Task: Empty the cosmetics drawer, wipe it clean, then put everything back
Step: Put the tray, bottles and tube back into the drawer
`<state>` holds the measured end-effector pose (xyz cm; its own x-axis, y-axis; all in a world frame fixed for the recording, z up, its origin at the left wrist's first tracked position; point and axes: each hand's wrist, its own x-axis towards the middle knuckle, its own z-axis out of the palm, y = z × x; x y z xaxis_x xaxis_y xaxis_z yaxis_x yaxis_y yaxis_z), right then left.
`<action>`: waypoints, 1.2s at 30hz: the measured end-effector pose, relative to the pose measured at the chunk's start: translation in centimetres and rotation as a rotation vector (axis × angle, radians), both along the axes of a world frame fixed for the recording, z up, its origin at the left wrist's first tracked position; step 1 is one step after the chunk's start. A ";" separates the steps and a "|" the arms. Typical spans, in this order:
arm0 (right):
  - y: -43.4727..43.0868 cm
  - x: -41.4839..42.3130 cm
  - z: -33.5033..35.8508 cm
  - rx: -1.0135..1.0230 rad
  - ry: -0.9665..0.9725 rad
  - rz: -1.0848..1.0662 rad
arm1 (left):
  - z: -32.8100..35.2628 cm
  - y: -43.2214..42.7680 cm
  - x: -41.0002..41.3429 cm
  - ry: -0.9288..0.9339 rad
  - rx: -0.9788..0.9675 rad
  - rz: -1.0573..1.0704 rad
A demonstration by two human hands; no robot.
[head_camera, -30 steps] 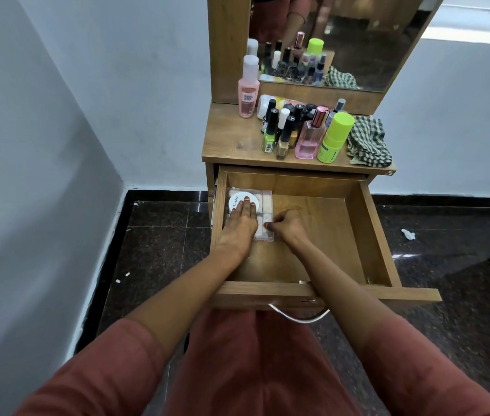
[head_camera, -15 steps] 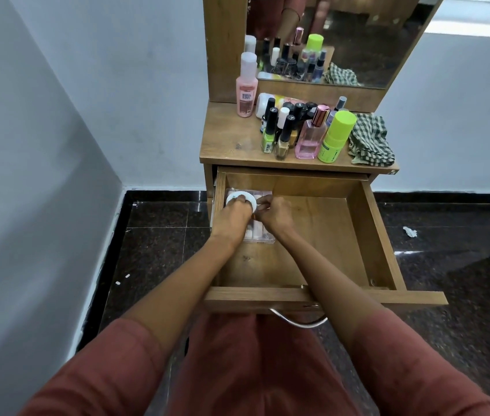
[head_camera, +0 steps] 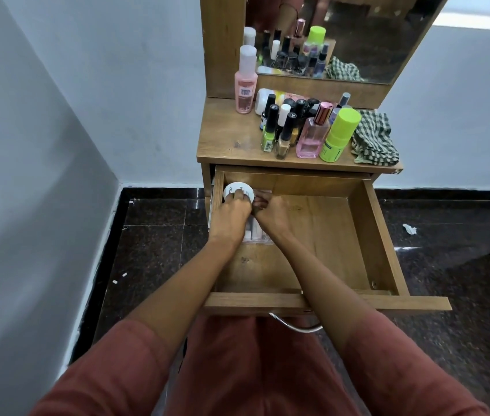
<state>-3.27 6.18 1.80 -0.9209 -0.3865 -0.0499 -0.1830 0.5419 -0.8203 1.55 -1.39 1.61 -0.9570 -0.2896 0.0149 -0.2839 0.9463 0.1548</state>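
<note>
Drawer [head_camera: 372, 241] of the wooden dresser is pulled fully out, both forearms reaching into its far-left corner.

Left hand [head_camera: 231, 219]: palm down, fingers curled over the near edge of a white round jar [head_camera: 233, 189], which sits just past the fingertips against the back wall.

Right hand [head_camera: 272, 216]: touching the left, fingers curled in tight beside the jar. Cannot tell whether they hold anything.

Clear plastic case [head_camera: 257, 234] lies under and between both hands, its near end showing by the wrists. To the right of the right hand is bare drawer floor.

Beyond the hands, on the dresser top [head_camera: 225, 139]: pink bottle [head_camera: 245, 88], nail polish cluster [head_camera: 282, 127], perfume bottle [head_camera: 312, 136] and lime-capped bottle [head_camera: 338, 136]. Checked cloth [head_camera: 374, 138] lies far right.
</note>
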 end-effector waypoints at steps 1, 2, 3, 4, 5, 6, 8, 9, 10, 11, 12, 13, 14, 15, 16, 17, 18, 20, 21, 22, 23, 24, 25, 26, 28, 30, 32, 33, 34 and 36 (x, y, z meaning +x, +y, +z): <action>0.0 0.0 0.0 -0.004 -0.013 0.009 | 0.1 0.0 0.0 0.007 0.027 0.009; 0.1 0.0 0.0 -0.003 -0.035 0.017 | 0.2 0.0 0.1 0.012 0.063 0.023; 0.2 0.0 0.1 -0.007 -0.068 0.021 | 0.4 0.0 0.2 0.021 0.113 0.041; 0.3 0.0 0.3 -0.016 -0.105 0.013 | 0.7 0.0 0.4 0.041 0.170 0.054; 0.6 -0.2 0.6 -0.017 -0.120 -0.009 | 1.1 0.1 0.6 0.085 0.221 0.061; 1.1 -0.3 1.1 -0.003 -0.103 -0.044 | 1.6 0.3 0.8 0.152 0.253 0.059; 2.3 -0.7 2.5 0.000 0.001 -0.127 | 3.1 1.2 0.7 0.323 0.310 0.041; 3.1 -0.9 3.3 -0.038 0.063 -0.172 | 4.0 1.8 0.5 0.418 0.382 0.039; 3.9 -1.1 4.2 -0.090 0.123 -0.222 | 5.1 2.5 0.0 0.505 0.476 0.035; 4.6 -1.5 5.0 -0.153 0.170 -0.281 | 6.1 3.2 -0.7 0.585 0.574 0.027; 5.2 -1.9 5.8 -0.221 0.208 -0.340 | 7.0 3.8 -1.5 0.655 0.656 0.016; 5.8 -2.6 6.4 -0.290 0.243 -0.399 | 7.8 4.3 -2.3 0.705 0.712 0.004; 6.3 -3.1 7.1 -0.346 0.279 -0.451 | 8.4 4.8 -3.0 0.736 0.748 -0.009; 6.8 -3.9 7.6 -0.381 0.313 -0.491 | 8.9 5.3 -3.7 0.751 0.765 -0.020; 7.2 -4.5 8.1 -0.396 0.337 -0.513 | 9.3 5.6 -4.4 0.760 0.761 -0.030; 7.5 -5.1 8.6 -0.396 0.349 -0.523 | 9.6 6.0 -4.9 0.765 0.741 -0.035; 7.7 -5.6 8.9 -0.388 0.353 -0.521 | 9.7 6.3 -5.3 0.767 0.721 -0.029; 7.9 -6.4 9.3 -0.383 0.343 -0.491 | 9.8 6.8 -6.1 0.759 0.711 -0.017; 7.9 -6.7 9.4 -0.382 0.335 -0.468 | 9.8 7.0 -6.4 0.741 0.718 -0.011; 7.9 -7.0 9.5 -0.374 0.328 -0.443 | 9.7 7.1 -6.7 0.720 0.719 0.000; 7.9 -7.3 9.4 -0.363 0.318 -0.415 | 9.5 7.2 -7.0 0.699 0.712 0.017; 7.8 -7.6 9.3 -0.353 0.305 -0.384 | 9.4 7.2 -7.2 0.681 0.704 0.036; 7.8 -8.0 9.1 -0.353 0.291 -0.357 | 9.3 7.3 -7.5 0.668 0.701 0.054; 7.7 -8.3 9.1 -0.351 0.278 -0.333 | 9.3 7.3 -7.7 0.658 0.702 0.068; 7.7 -8.7 8.8 -0.315 0.300 -0.310 | 9.5 7.5 -7.9 0.649 0.702 0.086; 7.8 -8.9 8.7 -0.260 0.341 -0.296 | 9.7 7.6 -8.1 0.662 0.706 0.096; 7.9 -8.9 8.8 -0.248 0.352 -0.293 | 9.9 7.7 -8.2 0.673 0.715 0.099; 7.9 -8.9 8.8 -0.251 0.356 -0.289 | 9.9 7.6 -8.3 0.673 0.716 0.102; 8.0 -8.8 8.9 -0.254 0.365 -0.285 | 9.9 7.5 -8.3 0.674 0.722 0.101; 8.4 -8.6 9.1 -0.258 0.383 -0.276 | 9.8 7.3 -8.3 0.680 0.731 0.086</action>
<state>-11.89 14.54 10.87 -0.9238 -0.0824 0.3739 -0.3742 0.4015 -0.8360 -6.72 5.95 11.40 -0.7867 -0.5138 0.3422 0.0186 0.5343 0.8451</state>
